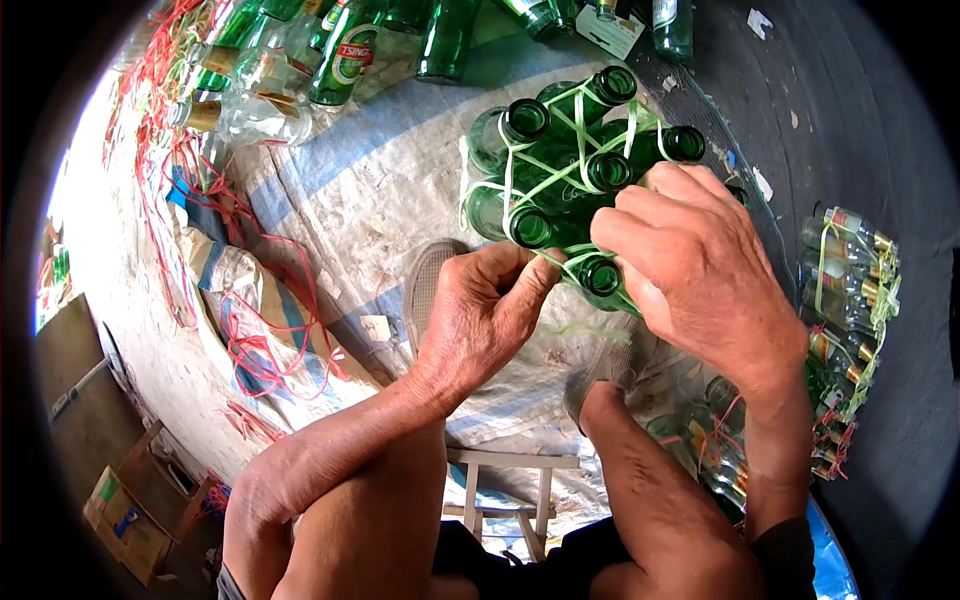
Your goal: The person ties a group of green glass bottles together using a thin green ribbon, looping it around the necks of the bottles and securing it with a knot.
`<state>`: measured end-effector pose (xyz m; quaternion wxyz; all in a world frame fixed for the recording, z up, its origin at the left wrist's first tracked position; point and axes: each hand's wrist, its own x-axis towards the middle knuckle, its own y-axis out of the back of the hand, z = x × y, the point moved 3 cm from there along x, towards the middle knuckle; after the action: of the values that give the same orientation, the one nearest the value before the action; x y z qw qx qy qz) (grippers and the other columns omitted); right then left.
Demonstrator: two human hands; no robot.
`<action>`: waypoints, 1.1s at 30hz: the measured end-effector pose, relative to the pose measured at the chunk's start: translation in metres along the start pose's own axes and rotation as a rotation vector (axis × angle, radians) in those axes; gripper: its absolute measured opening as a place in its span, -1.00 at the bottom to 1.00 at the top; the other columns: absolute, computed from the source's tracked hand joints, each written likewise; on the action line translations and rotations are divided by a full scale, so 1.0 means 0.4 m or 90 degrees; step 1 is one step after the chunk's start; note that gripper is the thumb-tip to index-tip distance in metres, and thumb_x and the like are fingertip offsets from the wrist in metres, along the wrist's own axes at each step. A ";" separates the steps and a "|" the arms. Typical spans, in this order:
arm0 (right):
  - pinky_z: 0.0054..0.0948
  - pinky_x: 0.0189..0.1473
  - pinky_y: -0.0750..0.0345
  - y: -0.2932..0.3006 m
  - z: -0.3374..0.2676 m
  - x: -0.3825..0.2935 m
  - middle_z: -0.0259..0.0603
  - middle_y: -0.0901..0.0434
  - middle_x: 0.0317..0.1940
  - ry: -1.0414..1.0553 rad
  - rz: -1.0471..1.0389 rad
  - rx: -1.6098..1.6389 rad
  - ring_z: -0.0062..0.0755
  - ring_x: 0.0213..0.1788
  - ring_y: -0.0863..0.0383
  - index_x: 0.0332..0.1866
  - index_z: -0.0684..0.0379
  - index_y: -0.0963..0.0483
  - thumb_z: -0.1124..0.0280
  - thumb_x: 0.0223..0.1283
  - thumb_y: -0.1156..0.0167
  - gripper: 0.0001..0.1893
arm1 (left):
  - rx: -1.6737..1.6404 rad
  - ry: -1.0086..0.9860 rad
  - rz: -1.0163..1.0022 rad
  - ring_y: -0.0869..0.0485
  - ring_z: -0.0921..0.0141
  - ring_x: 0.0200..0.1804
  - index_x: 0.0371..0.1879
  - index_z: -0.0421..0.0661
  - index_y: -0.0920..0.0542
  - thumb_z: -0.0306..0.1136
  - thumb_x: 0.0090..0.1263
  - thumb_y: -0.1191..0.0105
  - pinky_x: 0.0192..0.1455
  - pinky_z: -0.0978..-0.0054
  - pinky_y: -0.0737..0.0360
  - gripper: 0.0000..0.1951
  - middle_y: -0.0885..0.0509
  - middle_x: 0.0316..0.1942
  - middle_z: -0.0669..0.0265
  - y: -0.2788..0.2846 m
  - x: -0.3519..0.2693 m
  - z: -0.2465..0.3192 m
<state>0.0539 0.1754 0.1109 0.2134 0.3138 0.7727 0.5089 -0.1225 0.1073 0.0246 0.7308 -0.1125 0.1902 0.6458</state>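
Observation:
Several green glass bottles point(531, 227) stand bunched upright, with pale green plastic twine point(555, 178) laced around and between their necks. My left hand point(484, 315) pinches a strand of that twine between thumb and forefinger, beside the near bottle necks. Over the right side of the bunch, my right hand point(694, 259) is curled around the twine, its fingertips partly hidden. Between the two hands is the nearest bottle neck point(600, 277), with twine looped around it.
Loose green bottles point(347, 56) and clear glass bottles point(262, 120) lie at the upper left. Red twine point(274, 322) tangles over a striped woven sheet point(360, 142). Tied bottle bundles point(844, 266) lie at right. A small wooden stool point(514, 459) stands between my legs.

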 end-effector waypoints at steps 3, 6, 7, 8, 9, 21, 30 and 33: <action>-0.17 -0.06 -0.46 0.009 0.004 -0.004 -0.18 -0.40 -0.39 -0.008 0.035 0.031 -0.10 -0.19 -0.47 -0.37 0.20 -0.41 0.64 -0.12 -0.32 -0.76 | -0.033 0.004 0.025 -0.22 0.66 -0.50 -0.60 -0.24 -0.57 -0.24 0.56 -0.31 -0.53 0.51 -0.10 -0.55 -0.34 -0.63 0.62 -0.005 -0.005 0.012; -0.16 -0.08 -0.46 0.024 -0.002 -0.006 -0.17 -0.45 -0.36 -0.015 0.046 0.037 -0.09 -0.20 -0.50 -0.34 0.21 -0.44 0.64 -0.11 -0.32 -0.77 | -0.007 -0.008 0.010 -0.22 0.66 -0.51 -0.57 -0.27 -0.59 -0.24 0.58 -0.28 -0.54 0.51 -0.12 -0.56 -0.35 -0.64 0.60 0.000 -0.003 0.009; -0.16 -0.09 -0.47 0.029 -0.005 -0.006 -0.17 -0.50 -0.34 -0.026 0.048 0.043 -0.09 -0.19 -0.53 -0.33 0.21 -0.45 0.65 -0.10 -0.32 -0.77 | 0.002 -0.017 0.003 -0.23 0.66 -0.51 -0.55 -0.28 -0.60 -0.24 0.59 -0.27 -0.54 0.51 -0.14 -0.57 -0.36 -0.65 0.59 0.000 -0.002 0.014; -0.16 -0.09 -0.47 0.027 -0.003 -0.006 -0.17 -0.50 -0.34 -0.025 0.049 0.042 -0.09 -0.19 -0.53 -0.33 0.21 -0.45 0.65 -0.10 -0.32 -0.77 | 0.003 -0.019 0.003 -0.23 0.66 -0.51 -0.55 -0.28 -0.60 -0.24 0.59 -0.27 -0.54 0.51 -0.14 -0.57 -0.36 -0.65 0.59 0.001 -0.001 0.015; -0.18 -0.09 -0.47 0.020 0.000 -0.008 -0.17 -0.54 -0.32 -0.025 0.067 0.060 -0.10 -0.20 -0.56 -0.32 0.21 -0.46 0.67 -0.08 -0.31 -0.78 | 0.011 -0.020 0.001 -0.24 0.66 -0.51 -0.55 -0.28 -0.61 -0.24 0.59 -0.27 -0.54 0.51 -0.15 -0.57 -0.36 -0.65 0.58 0.002 -0.001 0.013; -0.18 -0.15 -0.42 0.005 0.022 -0.009 -0.21 -0.48 -0.37 0.013 0.139 0.060 -0.13 -0.28 -0.53 -0.26 0.16 -0.45 0.64 -0.06 -0.32 -0.74 | 0.034 -0.026 -0.009 -0.27 0.66 -0.50 -0.51 -0.29 -0.63 -0.24 0.59 -0.27 -0.53 0.50 -0.19 -0.59 -0.37 -0.65 0.57 0.004 -0.001 0.008; -0.19 -0.15 -0.43 0.007 0.027 -0.010 -0.22 -0.47 -0.37 0.038 0.175 -0.040 -0.17 -0.27 -0.52 -0.22 0.18 -0.49 0.63 -0.11 -0.37 -0.70 | 0.003 -0.015 -0.038 -0.31 0.67 -0.47 -0.40 -0.31 -0.69 -0.28 0.60 -0.25 -0.50 0.53 -0.22 -0.66 -0.43 -0.59 0.58 0.002 -0.006 0.016; -0.20 -0.14 -0.44 0.012 0.033 -0.011 -0.22 -0.51 -0.35 0.043 0.185 -0.058 -0.17 -0.26 -0.55 -0.21 0.18 -0.51 0.63 -0.11 -0.37 -0.69 | 0.001 -0.020 -0.041 -0.33 0.68 -0.46 -0.36 -0.31 -0.71 -0.28 0.61 -0.24 -0.49 0.55 -0.23 -0.67 -0.46 -0.58 0.58 0.003 -0.008 0.018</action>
<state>0.0667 0.1823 0.1103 0.1251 0.3952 0.7019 0.5792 -0.1230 0.1077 0.0327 0.7543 -0.1080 0.1753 0.6234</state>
